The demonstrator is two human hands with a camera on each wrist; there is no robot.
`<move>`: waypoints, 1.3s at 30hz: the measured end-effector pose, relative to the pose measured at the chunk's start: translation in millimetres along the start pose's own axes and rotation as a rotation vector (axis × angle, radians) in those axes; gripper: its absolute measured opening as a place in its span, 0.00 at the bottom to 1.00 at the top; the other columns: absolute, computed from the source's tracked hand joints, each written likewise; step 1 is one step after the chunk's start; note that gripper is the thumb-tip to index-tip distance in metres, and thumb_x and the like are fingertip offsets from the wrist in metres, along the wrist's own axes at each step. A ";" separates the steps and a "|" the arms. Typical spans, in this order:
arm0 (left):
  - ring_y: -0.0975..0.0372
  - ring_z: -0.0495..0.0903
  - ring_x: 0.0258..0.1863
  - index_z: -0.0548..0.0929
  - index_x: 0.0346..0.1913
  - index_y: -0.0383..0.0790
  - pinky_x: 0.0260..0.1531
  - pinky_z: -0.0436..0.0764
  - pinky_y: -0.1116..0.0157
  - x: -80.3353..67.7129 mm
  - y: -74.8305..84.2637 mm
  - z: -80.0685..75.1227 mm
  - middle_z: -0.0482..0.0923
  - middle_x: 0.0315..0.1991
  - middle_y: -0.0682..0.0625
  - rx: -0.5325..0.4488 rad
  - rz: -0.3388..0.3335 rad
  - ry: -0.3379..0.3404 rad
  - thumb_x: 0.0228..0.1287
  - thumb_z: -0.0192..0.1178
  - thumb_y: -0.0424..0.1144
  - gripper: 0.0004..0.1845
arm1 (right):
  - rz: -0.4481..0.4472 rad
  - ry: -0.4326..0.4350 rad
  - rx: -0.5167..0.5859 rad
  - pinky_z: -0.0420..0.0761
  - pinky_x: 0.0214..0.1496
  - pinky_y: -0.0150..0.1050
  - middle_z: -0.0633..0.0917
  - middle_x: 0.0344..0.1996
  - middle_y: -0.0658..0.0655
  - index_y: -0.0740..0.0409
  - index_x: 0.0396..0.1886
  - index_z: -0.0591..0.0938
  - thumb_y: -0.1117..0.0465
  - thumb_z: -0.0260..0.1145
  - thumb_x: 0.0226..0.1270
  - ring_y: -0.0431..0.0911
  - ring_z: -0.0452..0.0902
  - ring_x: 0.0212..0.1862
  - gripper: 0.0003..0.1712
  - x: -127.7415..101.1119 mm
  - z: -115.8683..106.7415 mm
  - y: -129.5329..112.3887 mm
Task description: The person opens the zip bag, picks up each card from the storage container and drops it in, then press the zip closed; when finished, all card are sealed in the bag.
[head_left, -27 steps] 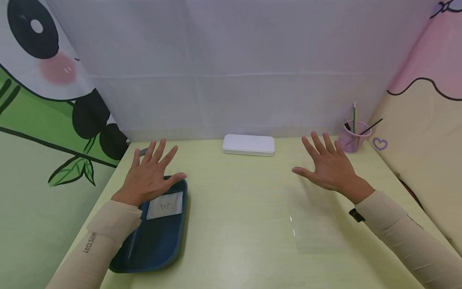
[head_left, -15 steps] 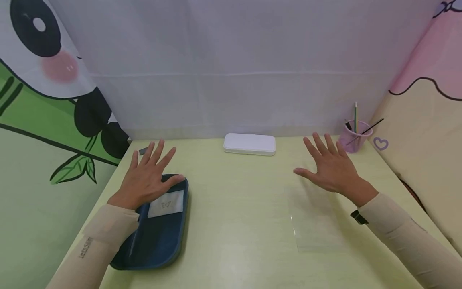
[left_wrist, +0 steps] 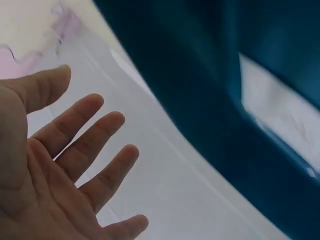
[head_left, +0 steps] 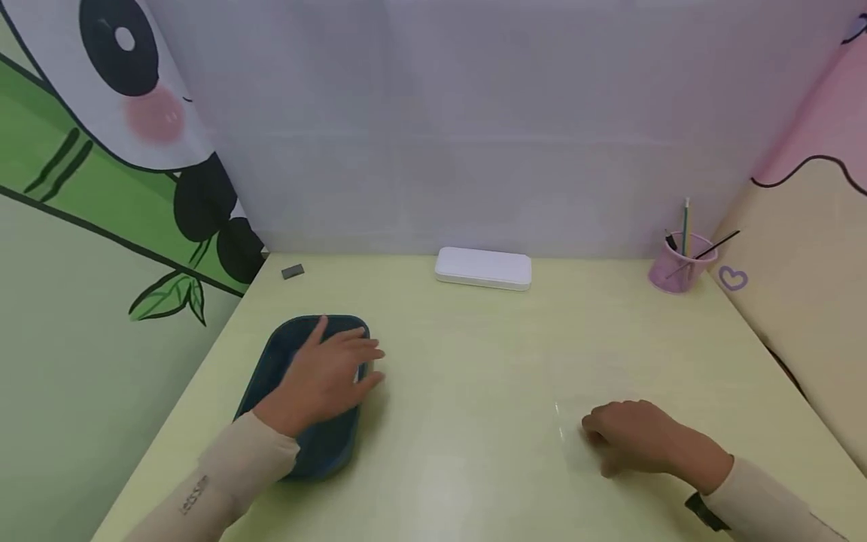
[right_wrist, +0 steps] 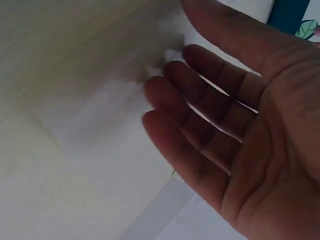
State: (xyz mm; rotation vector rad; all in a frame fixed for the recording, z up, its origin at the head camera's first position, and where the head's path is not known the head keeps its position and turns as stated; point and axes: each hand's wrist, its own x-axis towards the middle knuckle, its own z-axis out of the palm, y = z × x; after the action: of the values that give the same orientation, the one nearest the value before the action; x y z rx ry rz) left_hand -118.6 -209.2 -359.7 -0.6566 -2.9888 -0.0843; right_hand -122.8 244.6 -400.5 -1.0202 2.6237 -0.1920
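Note:
My left hand is over the dark blue tray, its fingers spread and relaxed, with nothing in them. Inside the tray lies a white piece of paper, clear in the left wrist view but mostly covered by the hand in the head view. On the right, my right hand hovers low over a clear plastic sheet that lies flat on the table. Its fingers bend loosely downward, and the right wrist view shows a bare palm and a gap between thumb and fingers.
A white flat case lies at the table's back edge. At the back right stands a pink cup with pencils and a brush in it. A small dark grey block sits at the back left. Printed cloth walls surround the table.
Both hands were raised with fingers spread. The right hand has come down and nearer over the plastic sheet, its fingers bending; the left has turned rightward and lowered over the tray.

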 end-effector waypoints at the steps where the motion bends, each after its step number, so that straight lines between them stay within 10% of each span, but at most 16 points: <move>1: 0.52 0.71 0.67 0.87 0.56 0.47 0.68 0.50 0.37 1.8 10.0 2.4 0.82 0.58 0.50 0.000 0.017 -0.002 0.68 0.65 0.51 0.19 | -0.012 0.036 -0.024 0.56 0.25 0.37 0.61 0.20 0.39 0.44 0.21 0.68 0.59 0.78 0.44 0.36 0.55 0.25 0.23 0.9 3.7 -1.8; 8: 0.56 0.74 0.63 0.88 0.52 0.50 0.69 0.56 0.42 19.1 66.6 4.3 0.85 0.51 0.56 -0.051 0.144 -0.098 0.69 0.62 0.50 0.15 | -0.004 0.206 0.029 0.54 0.22 0.33 0.58 0.18 0.39 0.45 0.15 0.66 0.68 0.64 0.59 0.34 0.50 0.22 0.21 18.5 10.4 -19.5; 14: 0.63 0.82 0.48 0.88 0.52 0.53 0.51 0.77 0.58 45.7 105.4 -5.2 0.85 0.47 0.60 -0.018 0.270 -0.222 0.70 0.61 0.50 0.13 | 0.198 0.244 0.608 0.79 0.27 0.36 0.85 0.31 0.51 0.65 0.45 0.86 0.67 0.60 0.68 0.40 0.80 0.25 0.11 50.5 -3.1 -39.9; 19: 0.69 0.80 0.34 0.84 0.56 0.52 0.28 0.77 0.66 69.3 131.7 -1.5 0.83 0.39 0.62 -0.227 0.222 -0.291 0.73 0.56 0.57 0.19 | 0.315 0.312 1.101 0.85 0.37 0.44 0.87 0.34 0.60 0.70 0.50 0.83 0.66 0.61 0.67 0.50 0.86 0.34 0.15 79.0 -19.0 -58.5; 28: 0.64 0.75 0.21 0.77 0.31 0.47 0.25 0.74 0.65 88.4 122.0 5.6 0.77 0.23 0.57 -0.525 -0.067 -0.297 0.64 0.65 0.57 0.18 | 0.323 0.349 1.538 0.85 0.40 0.42 0.87 0.35 0.60 0.71 0.53 0.70 0.69 0.67 0.65 0.48 0.87 0.37 0.20 101.8 -29.3 -71.3; 39: 0.60 0.83 0.27 0.83 0.34 0.41 0.26 0.77 0.64 101.5 107.6 12.1 0.82 0.25 0.55 -0.723 -0.042 -0.356 0.74 0.56 0.45 0.13 | 0.321 0.389 1.587 0.85 0.40 0.42 0.86 0.30 0.55 0.66 0.43 0.71 0.74 0.65 0.68 0.46 0.87 0.35 0.11 112.3 -28.1 -65.3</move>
State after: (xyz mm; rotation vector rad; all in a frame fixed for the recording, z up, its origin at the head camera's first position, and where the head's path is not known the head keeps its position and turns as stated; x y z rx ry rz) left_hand -166.1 -68.6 -358.7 -0.7129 -3.2723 -1.2091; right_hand -169.0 120.8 -386.0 0.0403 1.8046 -2.0333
